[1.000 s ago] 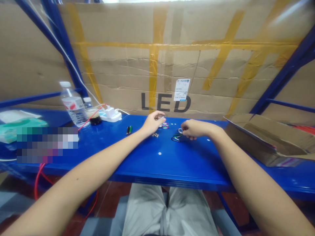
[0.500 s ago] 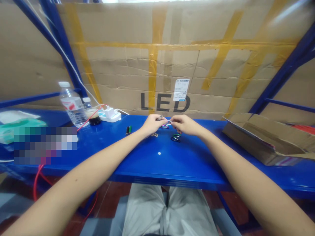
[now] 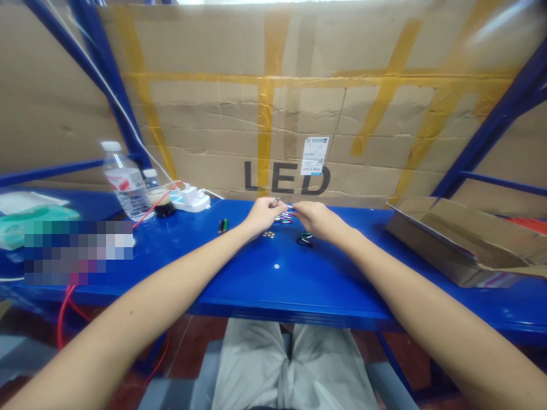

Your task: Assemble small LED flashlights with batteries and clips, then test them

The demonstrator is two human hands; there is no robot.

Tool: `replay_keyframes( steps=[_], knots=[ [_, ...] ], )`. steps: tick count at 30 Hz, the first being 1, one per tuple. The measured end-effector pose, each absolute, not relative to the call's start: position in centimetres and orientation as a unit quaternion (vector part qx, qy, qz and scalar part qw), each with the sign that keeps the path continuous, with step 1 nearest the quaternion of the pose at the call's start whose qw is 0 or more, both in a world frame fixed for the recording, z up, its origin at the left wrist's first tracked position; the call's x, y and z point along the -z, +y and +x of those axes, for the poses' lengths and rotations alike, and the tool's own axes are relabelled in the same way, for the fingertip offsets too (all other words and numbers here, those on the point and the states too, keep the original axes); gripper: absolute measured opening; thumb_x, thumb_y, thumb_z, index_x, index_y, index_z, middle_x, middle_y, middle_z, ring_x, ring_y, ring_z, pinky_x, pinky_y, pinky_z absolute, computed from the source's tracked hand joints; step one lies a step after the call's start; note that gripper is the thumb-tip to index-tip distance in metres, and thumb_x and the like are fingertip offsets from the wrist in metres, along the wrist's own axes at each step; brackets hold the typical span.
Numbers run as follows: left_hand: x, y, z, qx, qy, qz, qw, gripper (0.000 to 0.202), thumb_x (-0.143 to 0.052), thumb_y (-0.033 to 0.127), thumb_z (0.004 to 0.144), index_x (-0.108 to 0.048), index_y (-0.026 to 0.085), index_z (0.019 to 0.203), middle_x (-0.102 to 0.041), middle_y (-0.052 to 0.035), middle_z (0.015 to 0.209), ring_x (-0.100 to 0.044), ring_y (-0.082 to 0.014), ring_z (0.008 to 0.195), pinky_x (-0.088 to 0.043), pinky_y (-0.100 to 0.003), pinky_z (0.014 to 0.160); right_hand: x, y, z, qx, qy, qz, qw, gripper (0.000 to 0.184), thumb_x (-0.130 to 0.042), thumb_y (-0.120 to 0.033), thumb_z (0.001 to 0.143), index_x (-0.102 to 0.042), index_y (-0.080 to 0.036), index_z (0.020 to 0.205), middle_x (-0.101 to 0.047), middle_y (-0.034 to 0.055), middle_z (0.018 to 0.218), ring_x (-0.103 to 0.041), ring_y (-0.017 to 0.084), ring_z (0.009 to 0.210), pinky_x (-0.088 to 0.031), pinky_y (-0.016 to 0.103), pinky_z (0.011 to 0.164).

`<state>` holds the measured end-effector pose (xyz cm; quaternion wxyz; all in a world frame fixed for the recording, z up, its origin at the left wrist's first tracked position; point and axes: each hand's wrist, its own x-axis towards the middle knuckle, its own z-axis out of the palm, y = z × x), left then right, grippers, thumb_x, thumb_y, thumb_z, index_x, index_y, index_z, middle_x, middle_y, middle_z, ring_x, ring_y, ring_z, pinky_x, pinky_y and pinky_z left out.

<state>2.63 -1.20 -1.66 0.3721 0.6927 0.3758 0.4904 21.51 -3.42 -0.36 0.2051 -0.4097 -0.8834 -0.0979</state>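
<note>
Near the far edge of the glossy blue worktop (image 3: 307, 285), a small, thin, silvery piece (image 3: 289, 206), apparently metal, is pinched by the left hand (image 3: 260, 216) and the right hand (image 3: 317, 217), seemingly being adjusted, for which steady, closed fingertips are needed.

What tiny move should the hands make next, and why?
Perhaps steady the left hand while the right hand gently adjusts the shiny bit between their fingertips. The two hands nearly meet there, and the bit looks tiny, so a big tug might make it slip. It's too small to tell exactly what it is.
</note>
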Motion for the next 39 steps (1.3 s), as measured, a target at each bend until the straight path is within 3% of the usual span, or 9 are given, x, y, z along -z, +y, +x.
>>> replay_keyframes(
  steps=[6, 10, 17, 20, 23, 25, 28, 35, 39],
  knots=[
    [1.7, -1.3, 2.6, -0.485, 0.387, 0.685, 0.383, 0.019, -0.067, 0.03, 0.08, -0.069, 0.012, 0.073, -0.049, 0.0042, 0.053, -0.041, -0.0101, 0.053, -0.035, -0.028, 0.06, 0.4, -3.4, 21.4, 0.129, -0.884, -0.417, 0.17, 0.023, -0.043, -0.024, 0.101, -0.06, -0.014, 0.09, -0.067, 0.0114, 0.083, -0.056, 0.018, 0.07, -0.033, 0.028, 0.066],
    [1.7, -1.3, 2.6, -0.472, 0.38, 0.688, 0.399, 0.017, -0.067, 0.028, 0.078, -0.069, 0.012, 0.075, -0.054, 0.0025, 0.055, -0.045, -0.0107, 0.055, -0.038, -0.027, 0.06, 0.7, -3.0, 21.8, 0.085, -0.893, -0.396, 0.196, 0.022, -0.043, -0.022, 0.099, -0.06, -0.015, 0.087, -0.066, 0.0093, 0.077, -0.053, 0.017, 0.066, -0.033, 0.028, 0.063],
    [1.7, -1.2, 2.6, -0.464, 0.375, 0.731, 0.332, 0.02, -0.064, 0.029, 0.082, -0.064, 0.014, 0.071, -0.056, 0.0022, 0.06, -0.048, -0.0119, 0.059, -0.037, -0.027, 0.063, 1.2, -2.3, 21.8, -0.087, -0.858, -0.395, 0.318, 0.023, -0.05, -0.026, 0.092, -0.059, -0.017, 0.073, -0.063, 0.0037, 0.067, -0.056, 0.016, 0.063, -0.04, 0.027, 0.062],
    [2.0, -0.9, 2.6, -0.465, 0.385, 0.734, 0.312, 0.021, -0.06, 0.028, 0.087, -0.059, 0.015, 0.07, -0.053, 0.0029, 0.059, -0.048, -0.0119, 0.059, -0.036, -0.027, 0.062, 1.5, -2.4, 21.1, -0.219, -0.804, -0.418, 0.362, 0.028, -0.05, -0.032, 0.093, -0.055, -0.018, 0.069, -0.059, 0.001, 0.058, -0.052, 0.013, 0.049, -0.041, 0.026, 0.051],
    [2.4, -0.4, 2.7, -0.478, 0.378, 0.727, 0.316, 0.021, -0.058, 0.025, 0.09, -0.055, 0.016, 0.071, -0.051, 0.0038, 0.057, -0.047, -0.0113, 0.056, -0.036, -0.026, 0.061, 1.7, -2.7, 20.3, -0.358, -0.725, -0.396, 0.435, 0.021, -0.06, -0.039, 0.089, -0.057, -0.019, 0.084, -0.062, 0.0008, 0.062, -0.058, 0.015, 0.047, -0.043, 0.026, 0.042],
    [2.6, -0.2, 2.9, -0.492, 0.365, 0.711, 0.344, 0.021, -0.056, 0.022, 0.092, -0.052, 0.017, 0.072, -0.052, 0.0041, 0.057, -0.047, -0.0102, 0.054, -0.038, -0.025, 0.06, 1.8, -2.7, 20.0, -0.394, -0.684, -0.365, 0.494, 0.028, -0.069, -0.04, 0.083, -0.056, -0.019, 0.097, -0.065, 0.0014, 0.067, -0.066, 0.019, 0.056, -0.047, 0.027, 0.041],
    [2.5, -0.3, 3.3, -0.502, 0.357, 0.674, 0.407, 0.021, -0.054, 0.018, 0.094, -0.051, 0.016, 0.073, -0.055, 0.0035, 0.06, -0.048, -0.0078, 0.051, -0.039, -0.022, 0.057, 1.8, -2.9, 19.7, -0.395, -0.673, -0.338, 0.525, 0.036, -0.075, -0.042, 0.078, -0.056, -0.019, 0.097, -0.067, 0.0022, 0.068, -0.068, 0.021, 0.059, -0.051, 0.028, 0.041],
    [1.5, -1.6, 3.7, -0.524, 0.365, 0.617, 0.46, 0.02, -0.053, 0.011, 0.095, -0.05, 0.016, 0.076, -0.058, 0.0033, 0.059, -0.05, -0.0055, 0.046, -0.039, -0.018, 0.049, 1.5, -3.2, 19.7, -0.379, -0.673, -0.335, 0.54, 0.03, -0.077, -0.04, 0.074, -0.063, -0.016, 0.087, -0.067, 0.0033, 0.065, -0.068, 0.019, 0.057, -0.057, 0.032, 0.051],
    [1.8, -1.7, 3.9, -0.516, 0.368, 0.619, 0.465, 0.021, -0.049, 0.008, 0.096, -0.049, 0.016, 0.076, -0.059, 0.0026, 0.059, -0.051, -0.0063, 0.046, -0.041, -0.019, 0.049, 1.3, -3.1, 19.9, -0.358, -0.682, -0.368, 0.521, 0.023, -0.073, -0.036, 0.076, -0.064, -0.016, 0.082, -0.064, 0.0024, 0.058, -0.062, 0.017, 0.05, -0.052, 0.031, 0.047]
  ],
)
